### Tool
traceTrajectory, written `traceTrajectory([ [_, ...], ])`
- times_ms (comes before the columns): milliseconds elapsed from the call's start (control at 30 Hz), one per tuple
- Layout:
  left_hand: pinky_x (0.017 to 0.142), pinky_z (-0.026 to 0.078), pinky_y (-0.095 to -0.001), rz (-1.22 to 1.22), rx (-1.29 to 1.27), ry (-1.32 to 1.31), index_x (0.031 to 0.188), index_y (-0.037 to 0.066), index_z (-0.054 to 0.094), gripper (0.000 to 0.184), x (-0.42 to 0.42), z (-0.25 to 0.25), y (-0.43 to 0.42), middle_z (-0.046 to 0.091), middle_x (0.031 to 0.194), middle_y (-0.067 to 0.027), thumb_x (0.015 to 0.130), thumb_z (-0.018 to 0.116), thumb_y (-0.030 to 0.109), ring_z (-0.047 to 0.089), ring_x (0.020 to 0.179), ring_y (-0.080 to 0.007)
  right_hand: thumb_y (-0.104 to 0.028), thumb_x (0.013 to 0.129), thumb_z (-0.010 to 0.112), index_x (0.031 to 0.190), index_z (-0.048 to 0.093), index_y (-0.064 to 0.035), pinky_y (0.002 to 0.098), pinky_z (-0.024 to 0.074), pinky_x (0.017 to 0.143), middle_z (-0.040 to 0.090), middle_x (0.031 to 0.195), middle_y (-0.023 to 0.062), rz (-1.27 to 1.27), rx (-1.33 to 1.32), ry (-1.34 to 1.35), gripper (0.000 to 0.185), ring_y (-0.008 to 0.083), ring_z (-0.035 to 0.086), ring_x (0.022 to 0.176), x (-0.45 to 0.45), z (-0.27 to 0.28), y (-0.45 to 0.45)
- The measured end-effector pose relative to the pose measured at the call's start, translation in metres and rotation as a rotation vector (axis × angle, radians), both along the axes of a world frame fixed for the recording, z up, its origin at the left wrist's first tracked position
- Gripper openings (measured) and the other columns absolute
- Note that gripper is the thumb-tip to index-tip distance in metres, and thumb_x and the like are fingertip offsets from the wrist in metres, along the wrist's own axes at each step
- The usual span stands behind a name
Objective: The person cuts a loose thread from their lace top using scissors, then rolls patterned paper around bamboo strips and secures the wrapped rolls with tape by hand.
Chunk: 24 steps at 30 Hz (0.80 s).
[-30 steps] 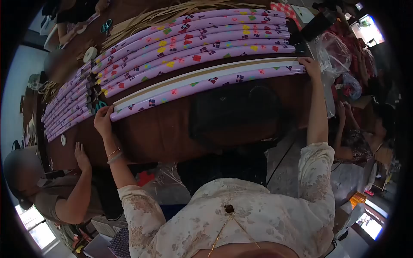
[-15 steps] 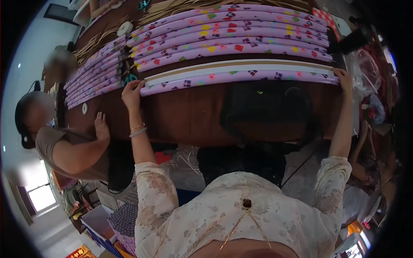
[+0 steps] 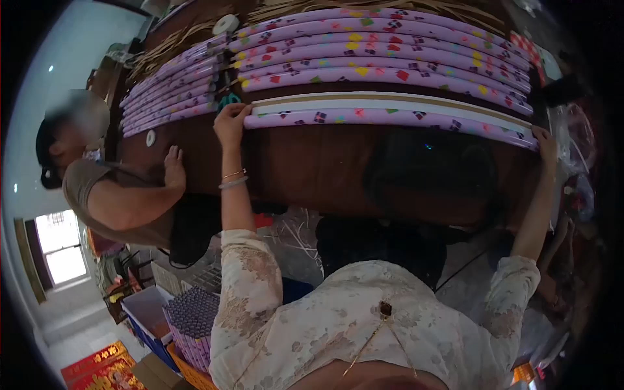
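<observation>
A long purple patterned roll [image 3: 390, 117] lies across the brown table [image 3: 292, 169], with a white strip edged by a tan band [image 3: 390, 101] along its far side. My left hand [image 3: 231, 125] pinches the left end of this strip and roll. At the right end, my right hand [image 3: 545, 143] holds the other corner with bent fingers. Beyond them several finished-looking purple rolls [image 3: 390, 58] lie side by side. Teal-handled scissors [image 3: 227, 101] rest just past my left hand.
A co-worker [image 3: 123, 201] sits at the left with one hand on the table. More purple rolls [image 3: 169, 94], white tape rolls [image 3: 225, 25] and brown strips [image 3: 279, 12] lie on it. A crate of upright rolls [image 3: 193, 318] stands at lower left.
The view has turned, so the table and rolls appear further right and the crate at lower left shows more. Both hands still hold the ends of the same roll and strip.
</observation>
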State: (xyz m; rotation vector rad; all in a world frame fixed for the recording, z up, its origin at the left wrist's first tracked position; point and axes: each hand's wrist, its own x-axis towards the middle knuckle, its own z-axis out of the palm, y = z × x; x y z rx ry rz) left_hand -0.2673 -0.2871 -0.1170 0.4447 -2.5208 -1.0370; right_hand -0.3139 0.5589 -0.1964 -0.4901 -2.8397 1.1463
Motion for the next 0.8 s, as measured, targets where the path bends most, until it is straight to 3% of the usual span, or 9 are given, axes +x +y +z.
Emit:
traceTrajectory([
  [33,0.067,0.047,-0.0254,-0.034,0.047,0.002,0.084,0.003,0.068,0.025,-0.001,-0.002,-0.004,0.067,0.077,-0.0064,0.07,0.075,0.022,0.063,0.071,-0.0122,-0.035,0.081,0.06,0.099,0.066,-0.0058,0.0245,0.0424,0.078,0.065,0.091,0.0028,-0.013,0.009,-0.015,0.034,0.0129,0.057,0.085,-0.003,-0.006,0.002],
  [67,0.068,0.047,-0.0244,-0.015,-0.092,-0.005,0.084,0.002,0.068,0.025,-0.004,-0.008,-0.012,0.067,0.077,-0.0064,0.07,0.075,0.021,0.062,0.071,-0.0113,-0.034,0.081,0.059,0.096,0.067,-0.0056,0.0243,0.0428,0.075,0.065,0.087,0.0026,0.077,-0.009,0.064,0.033,0.0121,0.057,0.081,0.002,0.0,-0.007],
  [133,0.069,0.047,-0.0235,-0.045,-0.015,-0.006,0.083,0.001,0.068,0.025,-0.002,-0.003,-0.006,0.066,0.075,-0.0047,0.071,0.074,0.022,0.061,0.071,-0.0105,-0.037,0.078,0.059,0.092,0.069,-0.009,0.0266,0.0446,0.069,0.066,0.081,0.0034,0.034,0.148,0.101,0.032,0.0123,0.059,0.075,0.01,0.015,-0.033],
  [200,0.07,0.047,-0.0239,-0.054,-0.044,-0.006,0.084,0.002,0.067,0.023,-0.004,-0.008,-0.011,0.066,0.076,-0.0046,0.072,0.074,0.021,0.061,0.071,-0.0111,-0.044,0.073,0.061,0.091,0.07,-0.0163,0.0303,0.0465,0.068,0.067,0.08,0.0038,-0.094,0.288,0.064,0.035,0.0172,0.062,0.072,0.023,0.045,-0.071],
  [267,0.07,0.046,-0.0241,-0.074,-0.034,-0.012,0.085,0.001,0.067,0.022,-0.006,-0.015,-0.019,0.066,0.076,-0.0052,0.074,0.073,0.02,0.06,0.072,-0.0109,-0.049,0.068,0.065,0.09,0.071,-0.0203,0.0337,0.0468,0.07,0.067,0.081,0.0039,-0.163,0.256,0.067,0.036,0.0205,0.062,0.074,0.028,0.053,-0.084],
  [500,0.07,0.045,-0.0232,-0.067,-0.022,-0.013,0.085,0.002,0.067,0.021,-0.001,-0.004,-0.008,0.065,0.076,-0.004,0.076,0.071,0.02,0.059,0.072,-0.0102,-0.048,0.066,0.067,0.088,0.071,-0.0197,0.0334,0.0469,0.069,0.066,0.079,0.0048,-0.235,0.202,-0.014,0.037,0.0199,0.063,0.075,0.032,0.072,-0.102],
  [567,0.07,0.045,-0.0232,-0.074,-0.045,-0.015,0.085,0.002,0.067,0.021,0.0,-0.004,-0.01,0.065,0.076,-0.0037,0.076,0.071,0.02,0.059,0.072,-0.0101,-0.046,0.069,0.066,0.087,0.071,-0.015,0.0289,0.0459,0.066,0.067,0.076,0.0021,-0.226,0.207,0.001,0.036,0.0151,0.062,0.07,0.032,0.072,-0.103],
  [800,0.07,0.045,-0.0229,-0.06,0.014,-0.005,0.085,0.002,0.066,0.021,0.001,-0.002,-0.006,0.065,0.077,-0.0038,0.076,0.071,0.02,0.058,0.072,-0.0099,-0.043,0.065,0.068,0.084,0.072,-0.0183,0.0321,0.0471,0.066,0.066,0.076,0.0041,-0.237,0.167,0.017,0.031,0.018,0.063,0.071,0.031,0.073,-0.106],
])
